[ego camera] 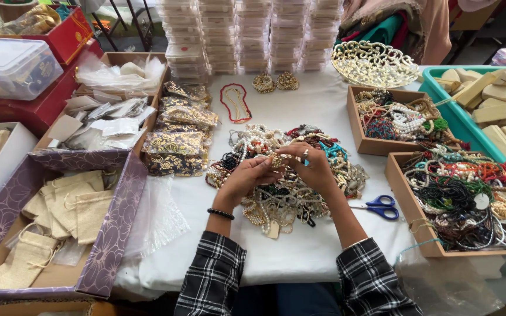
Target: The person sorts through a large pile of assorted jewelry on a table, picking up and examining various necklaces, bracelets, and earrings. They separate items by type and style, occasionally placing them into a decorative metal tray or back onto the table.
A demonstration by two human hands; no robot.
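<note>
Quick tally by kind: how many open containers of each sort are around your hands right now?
Brown cardboard trays of beaded necklaces: 2
Purple floral box of burlap pouches: 1
Teal plastic bin of wooden blocks: 1
Gold filigree bowl: 1
Total: 5

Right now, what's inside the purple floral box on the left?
The purple floral box holds beige drawstring pouches and some clear plastic wrap. Whatever lies beneath the pouches is covered.
</note>
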